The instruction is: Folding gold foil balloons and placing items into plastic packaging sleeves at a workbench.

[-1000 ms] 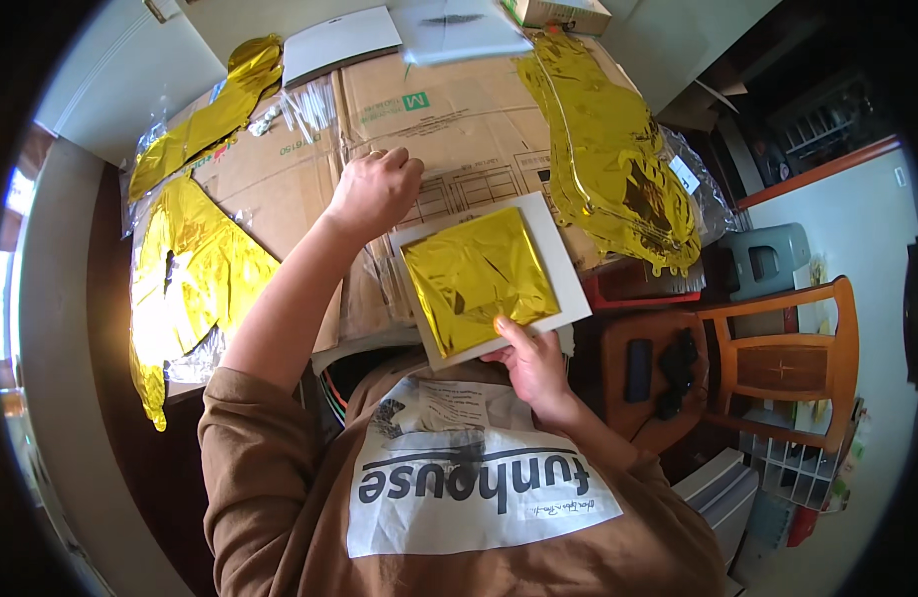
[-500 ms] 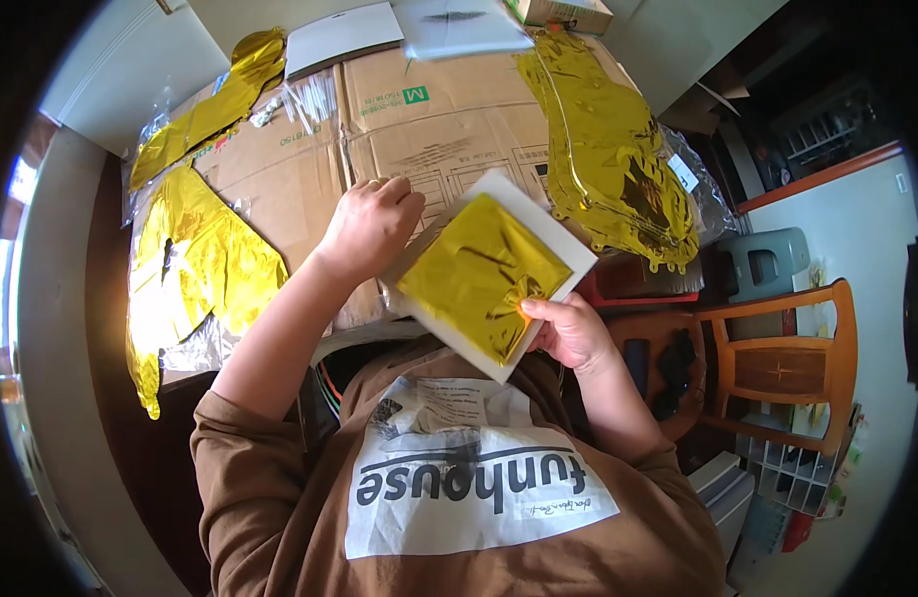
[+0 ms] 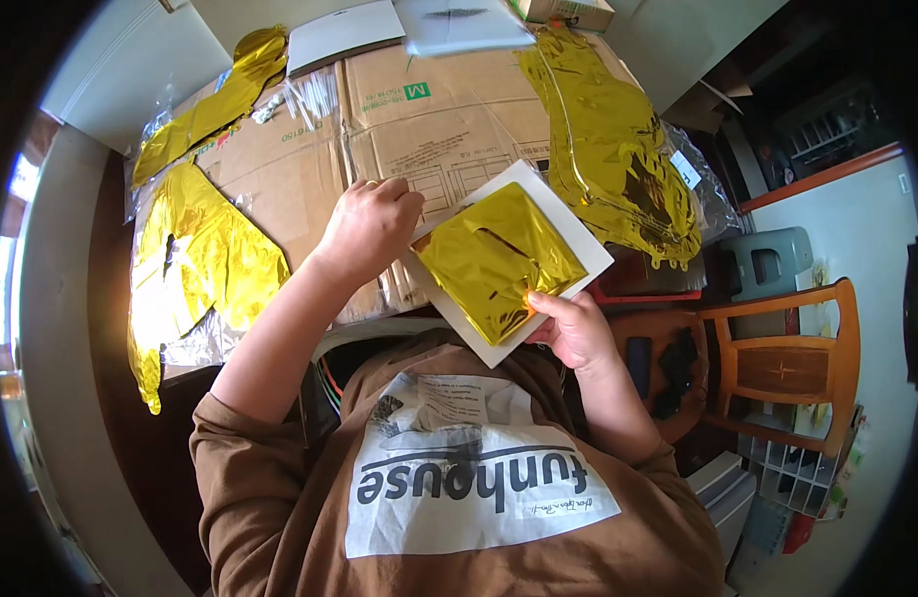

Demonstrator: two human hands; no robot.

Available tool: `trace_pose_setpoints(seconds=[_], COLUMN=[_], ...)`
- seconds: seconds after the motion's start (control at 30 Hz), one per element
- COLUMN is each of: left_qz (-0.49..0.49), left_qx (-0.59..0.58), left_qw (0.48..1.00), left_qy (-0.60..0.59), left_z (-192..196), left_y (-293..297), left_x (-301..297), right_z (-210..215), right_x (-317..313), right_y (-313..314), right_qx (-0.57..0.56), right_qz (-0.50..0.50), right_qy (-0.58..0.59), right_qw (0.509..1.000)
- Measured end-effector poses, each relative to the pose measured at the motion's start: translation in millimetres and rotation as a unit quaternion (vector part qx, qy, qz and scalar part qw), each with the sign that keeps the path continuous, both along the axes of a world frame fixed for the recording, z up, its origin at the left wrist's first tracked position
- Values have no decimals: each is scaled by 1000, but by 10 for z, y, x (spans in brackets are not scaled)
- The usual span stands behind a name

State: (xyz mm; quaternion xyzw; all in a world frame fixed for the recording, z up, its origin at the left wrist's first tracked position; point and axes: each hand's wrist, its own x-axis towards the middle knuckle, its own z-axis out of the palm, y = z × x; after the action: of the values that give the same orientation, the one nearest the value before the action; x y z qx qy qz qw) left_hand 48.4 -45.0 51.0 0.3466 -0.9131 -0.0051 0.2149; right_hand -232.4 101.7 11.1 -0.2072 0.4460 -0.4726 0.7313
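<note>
A folded gold foil balloon lies flat on a square white card held tilted above the near edge of the cardboard-covered table. My right hand grips both at their lower right corner, with the thumb pressing on a small orange spot of the foil. Close to the card's left corner, my left hand is closed over the cardboard, its fingers curled under and hidden. Anything in that hand cannot be made out. Unfolded gold foil balloons lie to the left and at the right.
At the back stand a white flat box, a clear plastic sheet and a small carton. Thin white sticks lie at the back left. On the right are a wooden chair and a grey-green plastic stool.
My right hand has shifted the card and folded foil balloon slightly up and to the right. My left hand has stayed in nearly the same place.
</note>
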Motion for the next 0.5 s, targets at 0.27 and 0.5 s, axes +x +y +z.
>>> trace_pose_setpoints(seconds=[0.27, 0.5], left_qz=[-22, -60], left_qx=[-29, -64], left_qw=[997, 996], left_qy=[-72, 13], left_z=[180, 314], left_y=[176, 446], left_x=[31, 45], right_z=[-47, 4], right_x=[289, 440], right_y=[110, 106], right_qx=[-21, -54], right_qz=[-60, -87], right_qy=[-8, -49], right_qw=[998, 994])
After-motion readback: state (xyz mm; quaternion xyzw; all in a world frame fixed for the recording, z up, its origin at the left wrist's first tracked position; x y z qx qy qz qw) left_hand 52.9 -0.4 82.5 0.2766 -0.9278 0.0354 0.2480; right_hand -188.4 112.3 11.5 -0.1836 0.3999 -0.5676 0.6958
